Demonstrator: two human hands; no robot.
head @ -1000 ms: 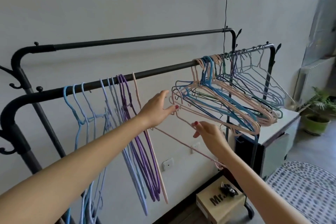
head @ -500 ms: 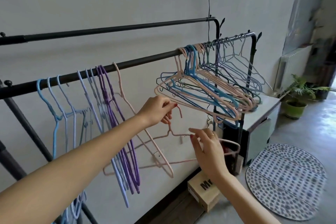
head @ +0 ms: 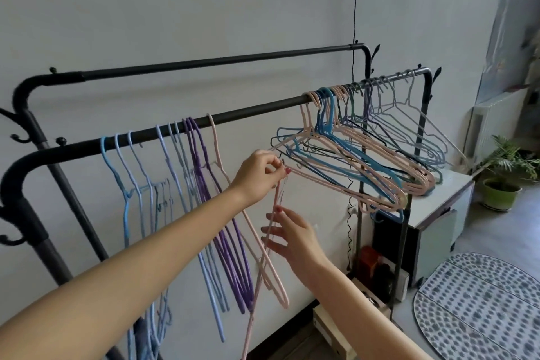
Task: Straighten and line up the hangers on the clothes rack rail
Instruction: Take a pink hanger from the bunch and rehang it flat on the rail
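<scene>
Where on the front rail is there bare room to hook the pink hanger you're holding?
The front rail is bare between the lone pink hanger beside the purple hangers and the tangled bunch to the right. That bunch is crowded up to the rail's right end. The left hand pinches the loose pink hanger below the gap.

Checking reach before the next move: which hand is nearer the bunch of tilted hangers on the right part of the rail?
Left. The left hand is right at the bunch's lower left tip, pinching a loose pink hanger. The right hand is lower, below it.
</scene>
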